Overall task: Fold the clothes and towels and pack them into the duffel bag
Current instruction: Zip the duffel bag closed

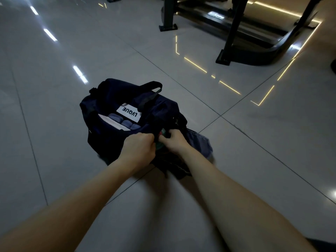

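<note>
— Hands first?
— Left hand point(140, 144) and right hand point(174, 140) are both curled tight, gripping a green and red cloth point(161, 136) between them at the right end of the duffel bag point(109, 139). Can't tell whether the left also has the bag's edge.
— Bag?
— On the floor point(254, 160), top open. Inside is a row of folded grey-blue pieces point(125, 122), with a white lettered piece point(129, 112) behind them.
— So partly packed. What's left?
— Jeans point(200, 142) beside the right hand and a dark heap point(174, 166) under the wrists. Both look unfolded. Roughly midway, I'd judge.
— Further out?
— Black machine frame point(236, 33), well apart.
</note>
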A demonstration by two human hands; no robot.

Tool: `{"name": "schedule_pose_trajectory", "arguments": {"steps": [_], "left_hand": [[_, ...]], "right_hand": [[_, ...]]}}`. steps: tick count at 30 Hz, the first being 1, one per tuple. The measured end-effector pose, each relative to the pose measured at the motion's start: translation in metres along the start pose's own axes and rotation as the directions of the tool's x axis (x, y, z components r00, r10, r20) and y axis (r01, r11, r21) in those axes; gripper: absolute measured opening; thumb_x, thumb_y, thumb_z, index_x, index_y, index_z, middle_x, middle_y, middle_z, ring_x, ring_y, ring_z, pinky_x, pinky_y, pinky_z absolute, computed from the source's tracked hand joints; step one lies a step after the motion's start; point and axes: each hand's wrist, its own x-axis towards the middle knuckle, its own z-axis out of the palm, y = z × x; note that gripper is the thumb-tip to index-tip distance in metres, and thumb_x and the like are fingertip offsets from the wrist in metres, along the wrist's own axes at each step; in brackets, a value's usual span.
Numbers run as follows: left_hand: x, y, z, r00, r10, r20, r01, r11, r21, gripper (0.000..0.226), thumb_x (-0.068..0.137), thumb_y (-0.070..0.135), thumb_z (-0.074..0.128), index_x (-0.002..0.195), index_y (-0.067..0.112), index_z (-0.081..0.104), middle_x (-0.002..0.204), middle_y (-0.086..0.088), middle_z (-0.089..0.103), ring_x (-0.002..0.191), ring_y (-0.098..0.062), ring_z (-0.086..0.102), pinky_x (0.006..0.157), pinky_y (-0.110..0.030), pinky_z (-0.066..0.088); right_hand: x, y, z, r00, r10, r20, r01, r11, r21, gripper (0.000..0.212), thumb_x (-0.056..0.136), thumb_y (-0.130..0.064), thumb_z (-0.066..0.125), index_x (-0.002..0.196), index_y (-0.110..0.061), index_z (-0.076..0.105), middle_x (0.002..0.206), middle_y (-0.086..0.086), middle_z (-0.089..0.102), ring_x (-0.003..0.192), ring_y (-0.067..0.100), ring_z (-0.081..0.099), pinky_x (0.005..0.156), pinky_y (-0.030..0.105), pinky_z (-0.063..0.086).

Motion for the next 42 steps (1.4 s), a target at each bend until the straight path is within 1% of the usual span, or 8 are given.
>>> {"name": "schedule_pose_trajectory", "arguments": {"steps": [3, 6, 14, 19, 23, 25, 29, 42], "left_hand": [[0.002, -0.009, -0.002, 0.996, -0.089, 0.001, 0.089, 0.991, -0.103, 0.02, 0.093, 0.031, 0.061, 0.079, 0.017, 0.062, 0.071, 0.001, 0.062, 0.072, -0.026, 0.062, 0.066, -0.037, 0.05], [0.007, -0.011, 0.003, 0.99, -0.137, 0.015, 0.138, 0.986, -0.089, 0.022, 0.093, 0.031, 0.059, 0.077, 0.017, 0.056, 0.072, 0.001, 0.056, 0.075, -0.028, 0.061, 0.065, -0.035, 0.044], [-0.003, -0.003, 0.012, 0.961, 0.214, -0.174, -0.231, 0.969, -0.082, 0.023, 0.086, 0.019, 0.057, 0.071, 0.024, 0.041, 0.063, 0.002, 0.055, 0.053, -0.024, 0.055, 0.052, -0.028, 0.029], [-0.003, -0.014, 0.029, 0.961, 0.224, -0.16, -0.219, 0.974, 0.052, 0.014, 0.084, 0.027, 0.058, 0.074, 0.018, 0.052, 0.066, 0.001, 0.059, 0.056, -0.026, 0.059, 0.052, -0.029, 0.034], [0.005, -0.014, 0.035, 0.978, 0.191, -0.08, -0.179, 0.975, 0.135, 0.038, 0.067, 0.038, 0.085, 0.077, 0.017, 0.056, 0.069, -0.001, 0.063, 0.06, -0.026, 0.063, 0.057, -0.033, 0.045], [0.009, -0.017, 0.034, 0.977, 0.189, -0.104, -0.172, 0.973, 0.154, 0.038, 0.065, 0.031, 0.089, 0.079, 0.016, 0.057, 0.068, -0.001, 0.063, 0.061, -0.027, 0.064, 0.057, -0.034, 0.045], [0.017, -0.018, 0.032, 0.975, 0.182, -0.125, -0.165, 0.977, 0.135, 0.038, 0.064, 0.024, 0.09, 0.077, 0.016, 0.056, 0.066, -0.003, 0.063, 0.059, -0.029, 0.064, 0.056, -0.034, 0.044], [0.043, -0.013, 0.034, 0.954, 0.282, -0.103, -0.258, 0.945, 0.199, 0.036, 0.066, 0.025, 0.089, 0.077, 0.017, 0.056, 0.063, -0.001, 0.061, 0.055, -0.027, 0.062, 0.055, -0.031, 0.037]], "right_hand": [[-0.007, 0.005, -0.004, 0.978, 0.099, 0.184, -0.153, 0.94, 0.305, 0.038, 0.09, -0.019, 0.074, 0.122, -0.004, 0.059, 0.098, 0.015, 0.069, 0.063, 0.014, 0.068, 0.069, 0.034, 0.06], [-0.009, 0.014, -0.008, 0.962, 0.154, 0.224, -0.249, 0.83, 0.499, 0.018, 0.097, -0.01, 0.064, 0.114, -0.007, 0.061, 0.102, 0.022, 0.071, 0.078, 0.029, 0.072, 0.092, 0.047, 0.058], [-0.005, 0.007, -0.003, 0.977, 0.193, -0.094, -0.151, 0.93, 0.336, 0.024, 0.091, -0.023, 0.074, 0.094, 0.001, 0.073, 0.092, 0.019, 0.074, 0.083, 0.031, 0.074, 0.071, 0.041, 0.063], [0.006, -0.002, -0.011, 0.935, 0.353, 0.013, -0.299, 0.771, 0.563, 0.012, 0.093, -0.003, 0.064, 0.102, 0.003, 0.065, 0.097, 0.026, 0.071, 0.074, 0.035, 0.074, 0.065, 0.043, 0.064], [0.033, 0.006, -0.059, 0.898, 0.125, -0.423, -0.18, 0.979, -0.092, 0.016, 0.085, -0.009, 0.06, 0.098, -0.011, 0.068, 0.094, 0.01, 0.072, 0.083, 0.026, 0.071, 0.082, 0.042, 0.06], [0.041, 0.003, -0.074, 0.917, -0.08, -0.392, -0.054, 0.946, -0.318, 0.042, 0.081, -0.017, 0.069, 0.122, -0.016, 0.061, 0.12, 0.005, 0.06, 0.102, 0.021, 0.062, 0.092, 0.038, 0.052], [0.055, -0.007, -0.073, 0.969, -0.244, -0.039, 0.214, 0.906, -0.367, 0.077, 0.076, -0.027, 0.078, 0.144, -0.023, 0.043, 0.132, 0.003, 0.054, 0.113, 0.018, 0.057, 0.101, 0.036, 0.047], [0.077, -0.009, -0.09, 0.909, -0.4, -0.114, 0.228, 0.708, -0.668, 0.009, 0.096, -0.017, 0.044, 0.101, -0.012, 0.049, 0.094, 0.016, 0.065, 0.085, 0.036, 0.056, 0.07, 0.038, 0.038]]}}
